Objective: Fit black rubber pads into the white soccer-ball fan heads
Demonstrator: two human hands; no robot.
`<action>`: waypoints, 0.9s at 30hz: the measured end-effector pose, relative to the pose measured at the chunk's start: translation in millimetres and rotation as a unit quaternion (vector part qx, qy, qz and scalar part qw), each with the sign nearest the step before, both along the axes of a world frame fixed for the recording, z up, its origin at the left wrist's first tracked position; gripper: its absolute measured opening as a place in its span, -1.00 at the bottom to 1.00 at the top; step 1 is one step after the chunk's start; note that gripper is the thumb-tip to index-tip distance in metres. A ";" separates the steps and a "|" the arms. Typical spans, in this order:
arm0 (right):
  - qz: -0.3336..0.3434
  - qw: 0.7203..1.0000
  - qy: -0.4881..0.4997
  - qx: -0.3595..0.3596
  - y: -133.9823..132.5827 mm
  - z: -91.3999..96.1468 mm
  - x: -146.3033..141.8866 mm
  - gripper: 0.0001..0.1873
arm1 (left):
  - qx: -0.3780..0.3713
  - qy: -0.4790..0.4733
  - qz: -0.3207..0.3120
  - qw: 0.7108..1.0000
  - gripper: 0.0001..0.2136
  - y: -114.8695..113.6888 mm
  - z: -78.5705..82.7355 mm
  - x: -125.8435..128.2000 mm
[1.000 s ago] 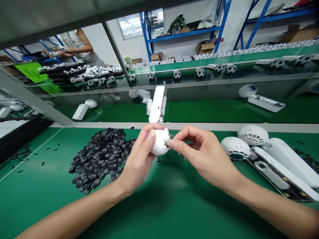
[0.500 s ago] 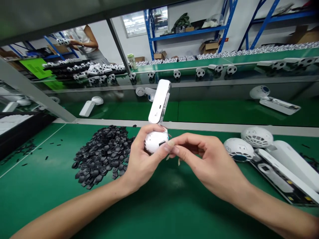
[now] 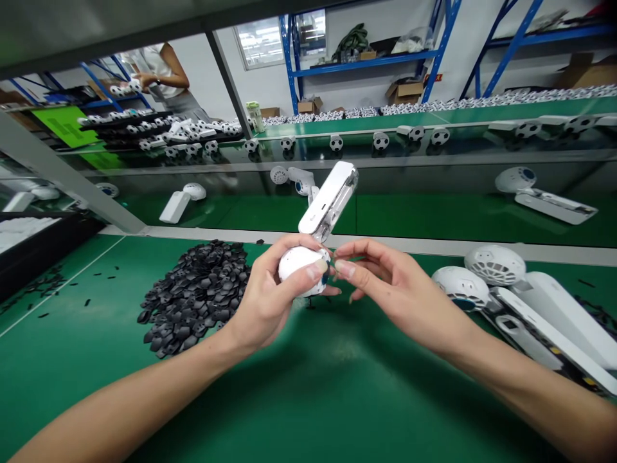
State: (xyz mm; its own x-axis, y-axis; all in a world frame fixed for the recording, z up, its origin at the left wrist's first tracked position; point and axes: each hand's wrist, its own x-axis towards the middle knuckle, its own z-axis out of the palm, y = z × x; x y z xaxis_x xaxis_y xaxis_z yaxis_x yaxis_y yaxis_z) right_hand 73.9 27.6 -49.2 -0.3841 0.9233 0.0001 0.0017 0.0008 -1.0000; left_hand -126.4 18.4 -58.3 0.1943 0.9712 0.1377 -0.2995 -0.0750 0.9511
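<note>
My left hand [image 3: 267, 296] grips a round white plastic housing [image 3: 299, 262], its thumb lying across the front. A flat white rectangular casing [image 3: 326, 198] with a clear side rises from the housing and tilts to the right. My right hand [image 3: 390, 286] sits just right of the housing, with thumb and forefinger apart at its edge. I see nothing held between them. A heap of small black pieces [image 3: 193, 299] lies left of my hands on the green mat [image 3: 337, 392].
Similar white housings [image 3: 461, 288] and open white casings [image 3: 544, 334] lie at the right of the mat. A black tray [image 3: 33, 251] stands at the left. Beyond a metal rail, another bench holds several assembled units. A co-worker's hands [image 3: 137, 82] hold a white item at the far left.
The white casing has swung from nearly upright to leaning right as my left hand turned the housing. My right fingertips have shifted along the housing's right edge and opened slightly.
</note>
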 end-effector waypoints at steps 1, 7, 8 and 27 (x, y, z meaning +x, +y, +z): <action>0.005 1.000 0.000 -0.001 -0.8 -0.2 -0.3 -0.62 | -0.010 -0.004 0.003 1.000 -0.81 1.0 0.7 0.0; 0.098 0.990 0.073 -0.074 -3.9 -1.1 -4.9 -0.08 | 0.088 0.123 0.081 0.985 -0.81 -1.1 -2.9 4.7; 0.116 0.985 0.094 -0.090 -4.6 -1.2 -6.3 -0.01 | 0.103 0.141 0.088 0.981 -0.81 -3.4 -2.9 6.0; 0.059 0.987 0.113 -0.101 -12.7 -0.2 -11.2 -0.07 | 0.078 0.115 0.034 0.990 -0.73 -7.0 -5.4 2.3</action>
